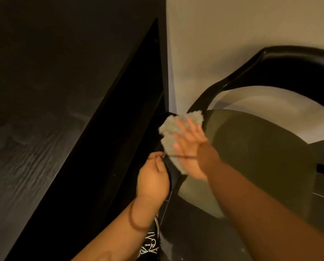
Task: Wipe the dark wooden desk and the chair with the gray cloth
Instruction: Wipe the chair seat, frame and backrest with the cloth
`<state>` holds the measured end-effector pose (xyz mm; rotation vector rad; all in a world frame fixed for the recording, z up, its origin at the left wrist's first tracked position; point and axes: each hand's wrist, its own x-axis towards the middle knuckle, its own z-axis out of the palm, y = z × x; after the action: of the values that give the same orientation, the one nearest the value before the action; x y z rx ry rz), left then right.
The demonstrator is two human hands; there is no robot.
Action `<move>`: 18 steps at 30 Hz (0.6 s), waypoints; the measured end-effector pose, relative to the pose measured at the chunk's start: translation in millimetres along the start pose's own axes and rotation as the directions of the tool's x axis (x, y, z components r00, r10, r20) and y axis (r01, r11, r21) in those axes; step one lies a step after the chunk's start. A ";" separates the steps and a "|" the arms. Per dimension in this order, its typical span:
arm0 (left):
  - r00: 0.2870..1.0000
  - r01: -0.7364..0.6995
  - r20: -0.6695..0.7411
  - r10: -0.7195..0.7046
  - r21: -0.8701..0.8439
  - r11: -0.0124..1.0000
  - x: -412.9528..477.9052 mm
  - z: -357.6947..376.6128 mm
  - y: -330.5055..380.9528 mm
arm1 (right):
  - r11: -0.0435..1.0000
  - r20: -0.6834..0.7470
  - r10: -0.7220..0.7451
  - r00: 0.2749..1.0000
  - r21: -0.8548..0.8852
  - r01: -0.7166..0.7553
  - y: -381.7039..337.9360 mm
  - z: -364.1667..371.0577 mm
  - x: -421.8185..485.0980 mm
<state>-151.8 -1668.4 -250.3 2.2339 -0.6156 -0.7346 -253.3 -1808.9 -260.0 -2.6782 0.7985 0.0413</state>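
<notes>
Both forearms bare, no sleeves in view. Left hand (153, 180) & right hand (188, 147): bare, no gloves, no rings seen. Short, pale nails on right-hand fingers (191, 122). Thin dark elastic hair-tie band (136, 216) loops round left wrist/forearm. A 2nd thin dark band (183, 156) crosses right hand near thumb base. Below left forearm, at frame bottom: black fabric w/ white scribbled lettering print (150, 245), partly hidden; can't tell if shoe or garment.
</notes>
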 end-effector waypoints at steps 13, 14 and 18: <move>0.978 -0.104 0.201 0.049 0.270 0.957 29.6 12.1 46.9 | 0.990 -0.020 0.047 0.999 -0.135 -0.050 33.7 -12.4 13.8; 0.979 -0.115 0.196 0.051 0.330 0.937 30.1 13.6 47.9 | 0.986 -0.013 0.085 0.996 -0.146 -0.086 46.5 -20.1 29.9; 0.984 -0.100 0.178 0.019 0.455 0.885 28.3 17.4 49.5 | 0.962 -0.051 0.267 0.962 -0.038 -0.269 66.8 -35.0 55.2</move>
<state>-153.1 -1725.6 -233.5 2.5852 -1.0311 -0.8175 -245.1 -1901.8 -255.2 -2.6011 1.1832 0.0648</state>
